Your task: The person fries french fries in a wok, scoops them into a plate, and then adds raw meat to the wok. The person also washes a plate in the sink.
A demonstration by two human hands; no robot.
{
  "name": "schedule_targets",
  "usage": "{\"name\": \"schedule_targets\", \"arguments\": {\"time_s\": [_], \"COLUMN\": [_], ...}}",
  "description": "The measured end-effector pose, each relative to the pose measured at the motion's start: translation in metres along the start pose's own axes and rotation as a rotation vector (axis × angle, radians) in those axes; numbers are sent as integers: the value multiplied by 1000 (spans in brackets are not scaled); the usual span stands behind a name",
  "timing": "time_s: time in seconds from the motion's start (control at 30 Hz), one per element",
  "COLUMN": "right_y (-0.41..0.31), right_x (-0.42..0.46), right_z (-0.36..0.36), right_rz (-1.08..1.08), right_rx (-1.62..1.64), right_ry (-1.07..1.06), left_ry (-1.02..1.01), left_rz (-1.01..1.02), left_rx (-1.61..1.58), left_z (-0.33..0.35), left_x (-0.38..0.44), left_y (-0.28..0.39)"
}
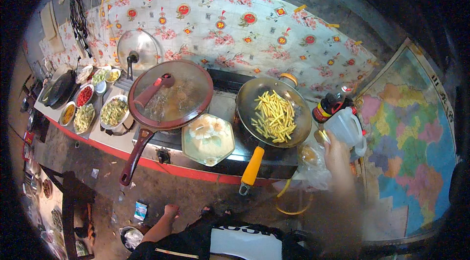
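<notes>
My right hand [336, 150] reaches to the counter's right end, beside a translucent plastic jug [339, 126]; a small pale yellow thing [324, 136] shows at its fingertips, its grip unclear. Low in front of my body hangs my left hand [171, 210], small in view, its fingers hard to make out. A wok [303, 113] with an orange handle holds cut yellow strips like fries [275, 115]. Left of it, a pan with a maroon-rimmed glass lid [172, 94] has bubbling contents. Between them lies a flowered hexagonal plate [208, 140].
Dishes of chopped food, among them a red one [85, 94] and a larger oval one [114, 112], stand at the left. A spare glass lid [137, 49] leans on the wall. Dark sauce bottles [323, 111] and a plastic bag [314, 161] are near my right hand.
</notes>
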State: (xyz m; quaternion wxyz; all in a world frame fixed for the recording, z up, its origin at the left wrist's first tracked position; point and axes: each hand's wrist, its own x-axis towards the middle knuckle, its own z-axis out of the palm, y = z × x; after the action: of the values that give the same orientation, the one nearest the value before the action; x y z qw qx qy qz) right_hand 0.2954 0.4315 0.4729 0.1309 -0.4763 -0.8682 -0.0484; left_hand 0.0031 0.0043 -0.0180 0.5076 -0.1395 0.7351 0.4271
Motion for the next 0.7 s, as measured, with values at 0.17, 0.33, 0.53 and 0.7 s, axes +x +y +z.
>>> {"name": "schedule_targets", "arguments": {"time_s": [0.17,0.33,0.53,0.7], "right_y": [11,14,23,18], "right_x": [7,7,8,7], "right_z": [11,15,19,16], "right_rz": [93,114,-19,-7], "right_rx": [-28,-9,70,28], "right_ry": [-46,-79,-119,-109], "left_ry": [-190,-179,-203,-122], "left_rz": [-6,306,392,122], "left_rx": [-254,1039,1495,567], "left_z": [-10,-20,-19,-6], "left_x": [-17,1,12,0], "left_y": [10,0,1,1]}}
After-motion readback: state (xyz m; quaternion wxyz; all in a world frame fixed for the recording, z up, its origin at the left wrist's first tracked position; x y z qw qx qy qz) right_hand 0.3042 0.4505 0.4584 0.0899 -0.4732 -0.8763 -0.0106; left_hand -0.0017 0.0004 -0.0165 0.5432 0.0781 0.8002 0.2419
